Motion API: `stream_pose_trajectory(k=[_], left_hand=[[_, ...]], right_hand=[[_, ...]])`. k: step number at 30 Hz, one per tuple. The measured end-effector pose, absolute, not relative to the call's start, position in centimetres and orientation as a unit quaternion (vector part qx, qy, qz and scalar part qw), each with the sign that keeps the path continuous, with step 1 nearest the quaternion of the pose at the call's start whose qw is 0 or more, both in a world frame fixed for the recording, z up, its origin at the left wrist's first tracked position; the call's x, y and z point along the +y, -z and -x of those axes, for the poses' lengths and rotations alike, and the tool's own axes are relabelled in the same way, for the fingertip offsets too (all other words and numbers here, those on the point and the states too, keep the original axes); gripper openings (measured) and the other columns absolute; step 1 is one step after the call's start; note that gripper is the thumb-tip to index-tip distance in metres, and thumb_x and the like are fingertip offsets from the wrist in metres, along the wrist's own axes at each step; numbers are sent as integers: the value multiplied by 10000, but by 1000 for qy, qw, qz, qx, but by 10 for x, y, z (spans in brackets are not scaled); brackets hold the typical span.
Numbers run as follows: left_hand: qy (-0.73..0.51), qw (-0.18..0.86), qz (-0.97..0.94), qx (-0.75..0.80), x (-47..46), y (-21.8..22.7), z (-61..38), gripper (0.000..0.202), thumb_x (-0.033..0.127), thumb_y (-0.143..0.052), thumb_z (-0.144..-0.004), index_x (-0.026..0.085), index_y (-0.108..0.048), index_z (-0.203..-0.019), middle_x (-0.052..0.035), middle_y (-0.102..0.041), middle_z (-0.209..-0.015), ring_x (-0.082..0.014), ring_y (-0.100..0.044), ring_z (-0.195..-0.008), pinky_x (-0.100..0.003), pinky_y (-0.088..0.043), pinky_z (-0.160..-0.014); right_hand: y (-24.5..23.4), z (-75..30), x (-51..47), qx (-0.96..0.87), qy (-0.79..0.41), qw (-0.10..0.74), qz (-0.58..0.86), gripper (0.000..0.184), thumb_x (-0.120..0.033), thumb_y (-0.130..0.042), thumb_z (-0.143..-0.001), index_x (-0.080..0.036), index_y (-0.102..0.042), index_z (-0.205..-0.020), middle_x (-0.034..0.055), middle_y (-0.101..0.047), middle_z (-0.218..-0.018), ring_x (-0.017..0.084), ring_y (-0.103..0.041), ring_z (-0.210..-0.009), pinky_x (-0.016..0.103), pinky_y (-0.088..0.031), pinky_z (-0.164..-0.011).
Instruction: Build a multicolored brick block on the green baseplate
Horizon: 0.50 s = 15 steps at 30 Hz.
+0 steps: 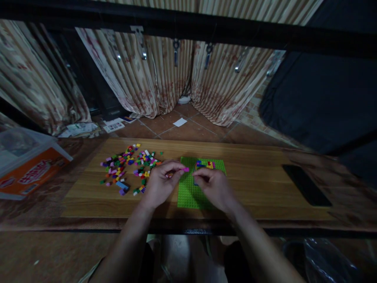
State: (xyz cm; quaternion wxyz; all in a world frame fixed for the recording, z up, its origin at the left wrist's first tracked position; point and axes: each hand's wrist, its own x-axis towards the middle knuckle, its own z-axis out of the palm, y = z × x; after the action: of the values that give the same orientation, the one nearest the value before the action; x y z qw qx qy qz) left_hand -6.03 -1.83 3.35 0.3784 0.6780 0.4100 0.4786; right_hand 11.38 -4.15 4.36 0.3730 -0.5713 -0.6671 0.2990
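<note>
A green baseplate point(188, 192) lies on the wooden table point(253, 184), with a small cluster of coloured bricks point(205, 164) built at its far edge. My left hand point(160, 184) rests at the plate's left edge and pinches a small pink brick point(185, 169) between thumb and forefinger. Over the middle of the plate, my right hand point(215, 186) has its fingers curled together, and what they hold is hidden. A loose pile of small coloured bricks point(128, 167) is scattered to the left of my left hand.
A dark phone point(306, 184) lies flat at the table's right end. An orange and white box point(28, 169) sits off the left end. Beyond the table are striped curtains point(153, 74), a tiled floor with papers point(113, 125), and a black rail overhead.
</note>
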Motion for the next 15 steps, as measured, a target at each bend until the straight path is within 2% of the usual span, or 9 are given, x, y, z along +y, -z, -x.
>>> stream_pose_trajectory(k=[3, 6, 9, 15], left_hand=[[-457, 357, -713, 394, -20, -31, 47, 122, 240, -602, -841, 206, -719, -853, -36, -699, -855, -154, -637, -837, -264, -487, -790], [-446, 355, -728, 381, -22, -27, 33, 136, 228, -589, -852, 218, -723, -877, -38, -698, -882, -152, -637, -851, -266, -488, -796], [-448, 355, -732, 371, -21, -22, 23, 136, 221, -591, -852, 213, -723, -883, -47, -696, -899, -153, -641, -863, -270, -496, -809], [-445, 299, -752, 383, -18, -15, 17, 145, 194, -587, -856, 213, -728, -884, -41, -684, -875, -137, -638, -831, -254, -501, -773]], right_hand=[[-54, -145, -35, -575, -345, 486, 561, 146, -286, -620, -746, -194, -727, -785, 16, -714, -724, 146, -619, -639, 271, -478, -609], [-57, -163, -28, -479, -331, 563, 586, 154, -292, -683, -665, -173, -719, -757, -16, -648, -575, 96, -494, -471, 229, -391, -468], [-54, -168, -26, -446, -328, 583, 595, 169, -291, -700, -642, -163, -718, -751, -19, -634, -555, 81, -451, -445, 223, -357, -448], [-42, -164, -27, -484, -334, 551, 592, 161, -309, -674, -687, -172, -723, -757, 19, -709, -689, 116, -564, -559, 238, -418, -534]])
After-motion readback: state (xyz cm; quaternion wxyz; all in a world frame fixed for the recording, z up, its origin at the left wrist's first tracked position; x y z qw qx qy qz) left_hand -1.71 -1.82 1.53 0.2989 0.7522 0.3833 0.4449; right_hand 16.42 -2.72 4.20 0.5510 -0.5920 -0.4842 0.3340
